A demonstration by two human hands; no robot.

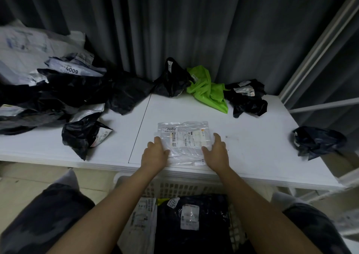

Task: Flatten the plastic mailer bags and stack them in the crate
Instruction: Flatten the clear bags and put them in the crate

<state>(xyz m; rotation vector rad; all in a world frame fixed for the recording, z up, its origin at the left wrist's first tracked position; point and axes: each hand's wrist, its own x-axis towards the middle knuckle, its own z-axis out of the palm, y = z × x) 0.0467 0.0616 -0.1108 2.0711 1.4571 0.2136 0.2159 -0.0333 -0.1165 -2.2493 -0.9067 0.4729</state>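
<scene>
My left hand (155,152) and right hand (216,152) lie spread, fingers flat, pressing the near corners of the clear mailer (183,137) on the white table (252,152). Flattening step, I judge. Next: lift it flat, lower it into the crate (174,187) below the table edge, onto the stacked bags (194,224). Crumpled bags (73,90) wait left.

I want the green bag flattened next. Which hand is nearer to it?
Right. The right hand lies below the green bag; the left hand is farther left.
</scene>
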